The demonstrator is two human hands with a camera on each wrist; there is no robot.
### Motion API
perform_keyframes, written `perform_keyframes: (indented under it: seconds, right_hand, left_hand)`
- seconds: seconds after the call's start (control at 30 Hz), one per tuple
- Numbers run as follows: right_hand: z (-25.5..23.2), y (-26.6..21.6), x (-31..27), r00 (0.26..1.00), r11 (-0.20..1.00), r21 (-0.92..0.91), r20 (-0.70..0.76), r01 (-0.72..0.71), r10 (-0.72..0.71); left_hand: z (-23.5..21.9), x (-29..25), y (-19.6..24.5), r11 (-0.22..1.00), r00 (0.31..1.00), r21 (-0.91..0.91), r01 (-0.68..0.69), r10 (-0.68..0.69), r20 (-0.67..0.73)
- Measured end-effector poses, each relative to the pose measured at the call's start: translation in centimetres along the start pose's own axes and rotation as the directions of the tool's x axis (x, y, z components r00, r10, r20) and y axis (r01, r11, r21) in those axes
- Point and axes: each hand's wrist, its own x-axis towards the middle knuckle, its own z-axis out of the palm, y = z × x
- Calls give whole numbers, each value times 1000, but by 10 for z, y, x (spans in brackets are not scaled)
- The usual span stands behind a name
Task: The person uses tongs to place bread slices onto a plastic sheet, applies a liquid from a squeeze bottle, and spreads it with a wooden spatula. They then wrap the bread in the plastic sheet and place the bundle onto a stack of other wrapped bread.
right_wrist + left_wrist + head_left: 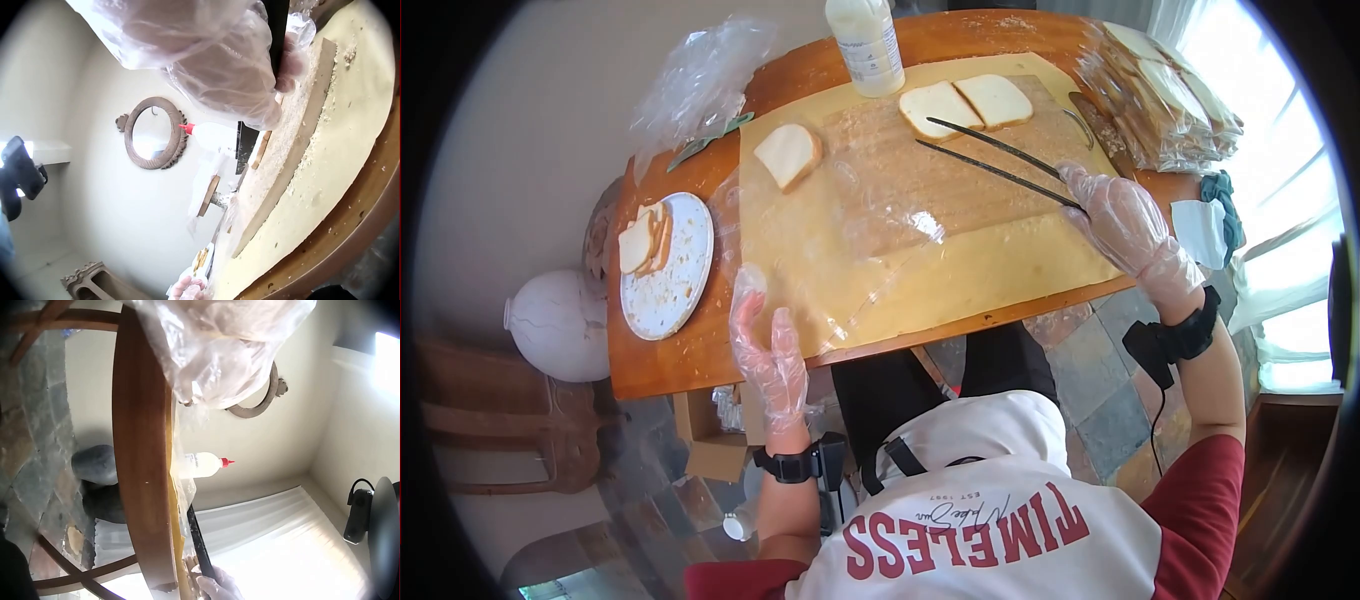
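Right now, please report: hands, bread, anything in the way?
Right hand holding tongs. Left hand empty. Two bread slices side by side on board; tongs contact unclear. Bottle stands nearby, seemingly not blocking.

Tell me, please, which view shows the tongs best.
The head view: both prongs of the tongs show to their tips. The left wrist view shows them as one dark strip; in the right wrist view, the right hand hides part.
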Motion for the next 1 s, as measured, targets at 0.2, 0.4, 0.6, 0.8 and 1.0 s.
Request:
perform_keyframes:
  seconds: [0.2, 0.4, 0.6, 0.8, 1.0]
  right_hand:
    - [12, -5, 13, 999, 999, 7, -9, -32, 32]
    - [5, -10, 6, 996, 993, 110, -70, -53, 60]
    - [-18, -2, -3, 915, 640, 653, 286, -404, 286]
    - [-8, 15, -15, 820, 216, 811, 459, -544, 343]
    - [8, 34, -26, 837, 30, 860, 486, -509, 249]
  left_hand:
    - [0, -1, -2, 997, 999, -79, 20, -22, -28]
    - [2, -1, 2, 988, 997, -135, 72, -76, -25]
    - [1, -1, -1, 995, 999, -91, 39, -41, -16]
    - [1, 0, 0, 992, 998, -114, 55, -55, 2]
    - [0, 1, -1, 996, 998, -68, 56, -55, 13]
